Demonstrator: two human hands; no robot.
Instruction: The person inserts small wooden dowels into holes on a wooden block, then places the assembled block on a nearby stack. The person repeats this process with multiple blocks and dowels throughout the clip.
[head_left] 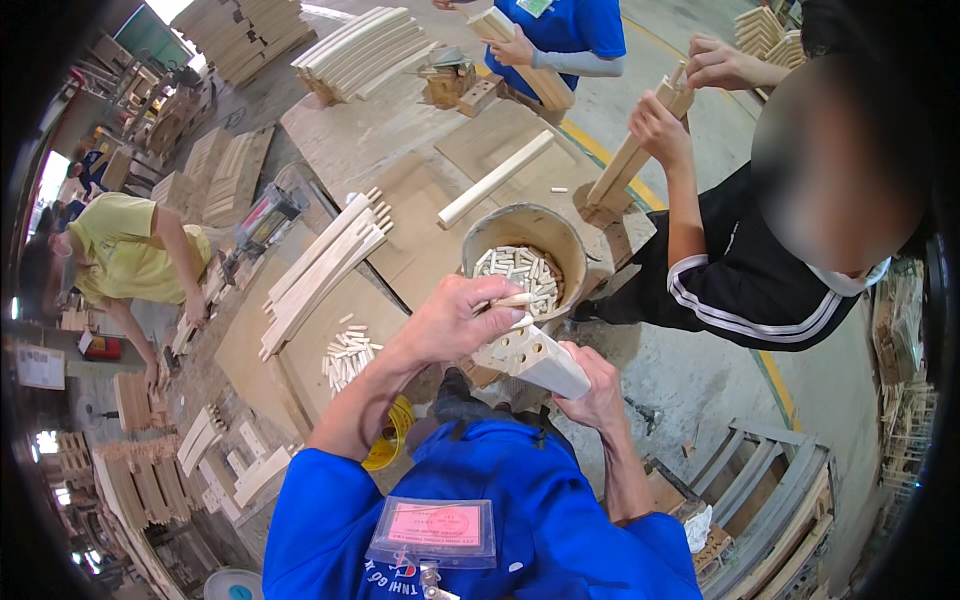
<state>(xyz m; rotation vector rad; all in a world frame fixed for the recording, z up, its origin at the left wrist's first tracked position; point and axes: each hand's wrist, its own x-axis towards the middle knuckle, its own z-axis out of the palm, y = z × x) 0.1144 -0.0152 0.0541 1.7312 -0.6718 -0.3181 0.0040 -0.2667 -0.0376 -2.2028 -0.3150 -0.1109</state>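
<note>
My left hand [462,318] pinches a short wooden dowel [515,300] between thumb and fingers. The dowel is just above the drilled end of a pale wooden piece [550,368]. Several round holes show in that end. My right hand [594,388] is closed around the piece's near side and holds it up at a tilt. Right behind my hands stands a round bucket [570,225] with many loose dowels [520,272] inside.
On the worktable [410,180] lie curved slats with dowelled ends [325,262], a dowel pile [349,352] and a wooden bar [496,180]. Co-workers in blue [580,40] and black [740,250] hold wooden pieces; one in yellow [140,245] works left. A yellow container [392,435] sits below my left arm.
</note>
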